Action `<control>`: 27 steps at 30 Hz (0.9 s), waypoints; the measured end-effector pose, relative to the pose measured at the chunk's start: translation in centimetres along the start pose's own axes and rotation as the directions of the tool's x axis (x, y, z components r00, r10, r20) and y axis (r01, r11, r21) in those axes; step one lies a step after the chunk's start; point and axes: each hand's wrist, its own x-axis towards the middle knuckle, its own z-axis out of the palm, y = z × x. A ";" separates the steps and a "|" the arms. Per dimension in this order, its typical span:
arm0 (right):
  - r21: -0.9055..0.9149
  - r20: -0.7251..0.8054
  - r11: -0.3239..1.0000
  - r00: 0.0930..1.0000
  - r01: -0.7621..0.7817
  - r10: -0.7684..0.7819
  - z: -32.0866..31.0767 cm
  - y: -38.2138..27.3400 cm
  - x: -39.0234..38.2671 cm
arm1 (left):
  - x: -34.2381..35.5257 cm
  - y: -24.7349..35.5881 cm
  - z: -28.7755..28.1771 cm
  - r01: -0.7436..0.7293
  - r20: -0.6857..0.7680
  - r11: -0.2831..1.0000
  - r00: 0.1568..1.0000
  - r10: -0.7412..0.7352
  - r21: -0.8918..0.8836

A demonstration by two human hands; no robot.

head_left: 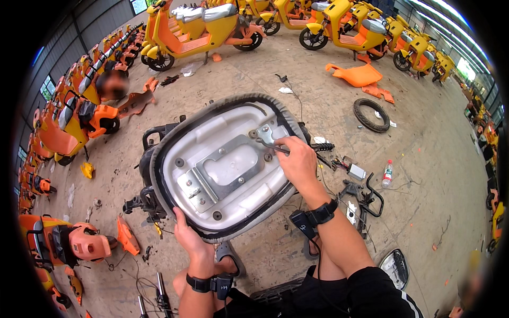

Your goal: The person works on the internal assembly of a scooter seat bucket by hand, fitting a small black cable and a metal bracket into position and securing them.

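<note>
An upturned scooter seat (172, 185) lies in front of me, its white plastic underside facing up inside a dark padded rim. A metal bracket plate (204, 180) is bolted across the middle of that underside, and a smaller metal plate (269, 129) sits near the far right end. My left hand (192, 238) grips the near left edge, thumb over the rim and the other fingers hidden below. My right hand (298, 161) is closed round a slim dark wrench (273, 147), whose tip lies at the small plate, by a round rubber pad.
A dark scooter frame (151, 143) shows beneath the seat. On the floor to the right are a tyre (371, 115), a plastic bottle (387, 174), a black bent tube part (374, 197) and orange panels (358, 75). Rows of yellow and orange scooters (204, 34) stand beyond and to the left.
</note>
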 end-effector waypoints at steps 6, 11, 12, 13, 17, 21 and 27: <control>0.015 0.017 0.999 0.999 -0.047 0.047 -0.3 -0.3 0.0 | 0.0 0.0 -0.1 0.002 -0.002 1.000 1.000 -0.002 -0.003; 0.023 -0.017 0.994 0.994 -0.109 0.110 -0.1 -0.4 0.1 | -0.1 0.1 0.0 -0.003 -0.013 1.000 1.000 0.003 0.008; 0.021 -0.019 0.996 0.996 -0.082 0.083 -0.1 -0.3 0.1 | -0.2 0.1 0.1 -0.005 -0.019 1.000 1.000 0.005 0.011; 0.019 -0.021 0.998 0.998 -0.056 0.056 -0.1 -0.2 0.1 | -0.2 0.1 0.1 -0.005 -0.016 1.000 1.000 0.005 0.012; 0.009 0.017 1.000 1.000 -0.020 0.020 -0.4 0.0 0.0 | 0.0 -0.3 -0.1 -0.005 0.011 1.000 1.000 0.005 0.000; -0.012 0.010 0.990 0.990 -0.138 0.139 -0.4 0.1 0.4 | 0.1 -0.5 0.1 -0.001 0.034 1.000 0.999 0.002 -0.022; 0.014 -0.061 0.999 0.997 0.041 -0.040 0.8 0.8 0.0 | 0.9 -0.6 -1.2 -0.003 -0.037 0.995 0.999 0.006 0.103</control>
